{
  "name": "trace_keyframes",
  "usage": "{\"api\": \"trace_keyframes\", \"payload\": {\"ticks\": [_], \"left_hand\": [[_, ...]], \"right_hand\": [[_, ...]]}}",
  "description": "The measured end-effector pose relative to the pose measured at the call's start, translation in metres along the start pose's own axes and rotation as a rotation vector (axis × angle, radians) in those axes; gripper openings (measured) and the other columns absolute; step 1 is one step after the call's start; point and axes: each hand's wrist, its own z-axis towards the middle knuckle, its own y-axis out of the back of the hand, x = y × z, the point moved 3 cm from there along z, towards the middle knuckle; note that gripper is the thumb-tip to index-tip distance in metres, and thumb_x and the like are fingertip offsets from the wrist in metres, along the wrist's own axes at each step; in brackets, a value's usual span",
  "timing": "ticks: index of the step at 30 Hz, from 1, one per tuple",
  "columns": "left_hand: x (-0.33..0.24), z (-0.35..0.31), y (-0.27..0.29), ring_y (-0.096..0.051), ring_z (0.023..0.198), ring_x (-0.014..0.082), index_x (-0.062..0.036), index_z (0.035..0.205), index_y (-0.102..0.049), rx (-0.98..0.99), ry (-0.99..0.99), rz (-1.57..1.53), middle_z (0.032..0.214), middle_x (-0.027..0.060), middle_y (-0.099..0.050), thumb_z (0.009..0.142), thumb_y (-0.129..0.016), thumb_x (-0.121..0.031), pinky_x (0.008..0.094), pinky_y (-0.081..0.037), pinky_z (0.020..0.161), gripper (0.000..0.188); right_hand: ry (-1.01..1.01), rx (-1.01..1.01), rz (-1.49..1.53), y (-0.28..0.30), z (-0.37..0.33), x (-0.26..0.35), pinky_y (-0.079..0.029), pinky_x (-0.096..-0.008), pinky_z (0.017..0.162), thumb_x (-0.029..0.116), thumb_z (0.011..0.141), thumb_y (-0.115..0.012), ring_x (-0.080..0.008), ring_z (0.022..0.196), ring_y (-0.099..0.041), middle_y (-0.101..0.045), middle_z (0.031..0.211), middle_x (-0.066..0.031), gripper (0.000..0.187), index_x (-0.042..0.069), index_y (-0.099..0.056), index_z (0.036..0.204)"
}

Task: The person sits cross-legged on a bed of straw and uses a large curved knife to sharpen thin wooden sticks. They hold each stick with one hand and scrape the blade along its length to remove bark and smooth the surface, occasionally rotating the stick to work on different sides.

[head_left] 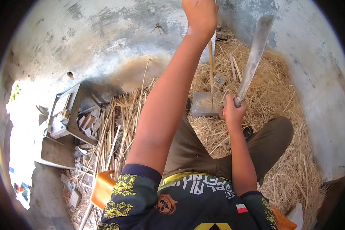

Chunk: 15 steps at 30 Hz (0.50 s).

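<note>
Machete [254, 57], handle gripped by the fingers of the right hand [235, 114], points far, right of the stick [211, 73] apparently braced on the block [200, 108]; remotely, I cannot tell the left hand [201, 14] grip.

Our left arm [163, 96] stretched far out, slanting rightward; left hand [201, 16] cropped by the top edge, its grip unclear to us. Our right arm [242, 153] reaches less far; right hand [235, 113] curled tight.
</note>
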Motion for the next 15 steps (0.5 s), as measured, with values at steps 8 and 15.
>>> {"api": "trace_keyframes", "payload": {"ticks": [8, 15], "left_hand": [[0.009, 0.012, 0.004, -0.034, 0.042, 0.0083, -0.0123, 0.064, -0.039, -0.023, 0.022, 0.086, 0.054, -0.0033, -0.034, 0.103, -0.048, -0.052, 0.0278, -0.03, 0.04, 0.057], [0.013, 0.013, -0.003, -0.035, 0.044, 0.008, -0.0112, 0.065, -0.043, -0.094, 0.062, 0.097, 0.055, -0.0036, -0.036, 0.104, -0.047, -0.05, 0.0274, -0.031, 0.041, 0.055]], "right_hand": [[-0.22, 0.258, -0.702, 0.009, -0.004, -0.071, -0.044, -0.0432, 0.054, 0.018, 0.081, -0.067, -0.026, 0.05, -0.057, -0.058, 0.056, -0.0098, 0.025, -0.004, -0.062, 0.07], [-0.661, 0.308, -0.094, 0.005, -0.007, -0.05, -0.033, -0.0358, 0.039, 0.011, 0.083, -0.066, -0.014, 0.04, -0.043, -0.048, 0.051, -0.0027, 0.022, 0.004, -0.054, 0.066]]}}
